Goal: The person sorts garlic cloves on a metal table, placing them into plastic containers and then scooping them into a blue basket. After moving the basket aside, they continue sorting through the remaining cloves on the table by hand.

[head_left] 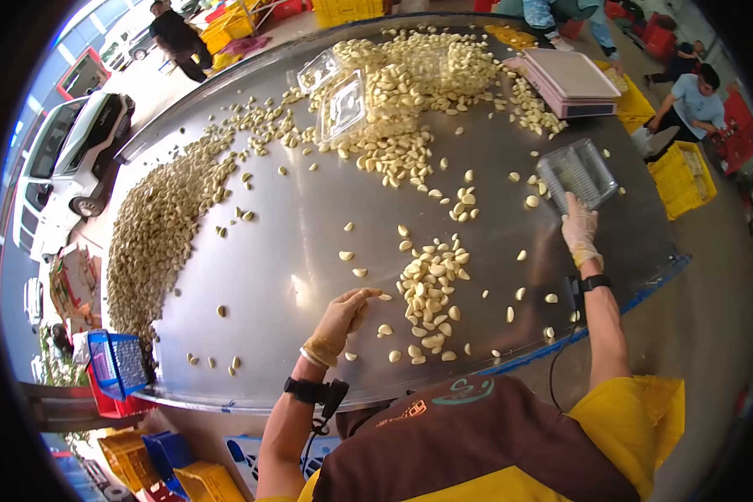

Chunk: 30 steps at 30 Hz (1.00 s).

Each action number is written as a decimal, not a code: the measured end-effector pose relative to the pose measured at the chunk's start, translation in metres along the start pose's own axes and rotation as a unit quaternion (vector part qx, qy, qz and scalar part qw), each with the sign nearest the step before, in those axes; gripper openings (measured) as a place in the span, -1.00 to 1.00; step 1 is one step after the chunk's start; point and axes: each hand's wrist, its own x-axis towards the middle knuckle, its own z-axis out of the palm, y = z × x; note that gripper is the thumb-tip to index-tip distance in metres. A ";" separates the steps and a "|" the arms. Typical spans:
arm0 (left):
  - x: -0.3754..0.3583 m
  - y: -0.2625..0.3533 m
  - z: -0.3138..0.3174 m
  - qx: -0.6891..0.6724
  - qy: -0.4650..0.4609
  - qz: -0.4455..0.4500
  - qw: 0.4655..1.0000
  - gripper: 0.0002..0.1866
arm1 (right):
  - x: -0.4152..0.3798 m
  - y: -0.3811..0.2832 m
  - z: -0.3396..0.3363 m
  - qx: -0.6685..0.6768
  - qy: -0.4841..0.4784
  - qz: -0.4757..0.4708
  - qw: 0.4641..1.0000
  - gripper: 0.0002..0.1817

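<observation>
My left hand (340,322), in a pale glove, is closed with thumb and forefinger pinched on a garlic clove (385,297). Just right of it lies a small pile of peeled garlic cloves (433,280), with single cloves scattered around. My right hand (580,230), also gloved, grips the near edge of a clear plastic tray (579,171) at the right side of the metal table (309,226). Ridges show on the tray's bottom, and no cloves can be made out inside it.
A large garlic heap (402,92) with clear boxes (343,109) on it lies at the far side, beside a pink scale (567,79). More cloves (163,226) curve along the left. A blue basket (119,364) stands at the left corner. Other people work beyond, near yellow crates (682,180).
</observation>
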 end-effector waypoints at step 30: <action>-0.245 -0.094 -0.276 0.528 0.404 0.264 0.698 -0.91 | -0.062 -0.609 -0.239 0.493 -0.035 -0.425 0.758 -0.57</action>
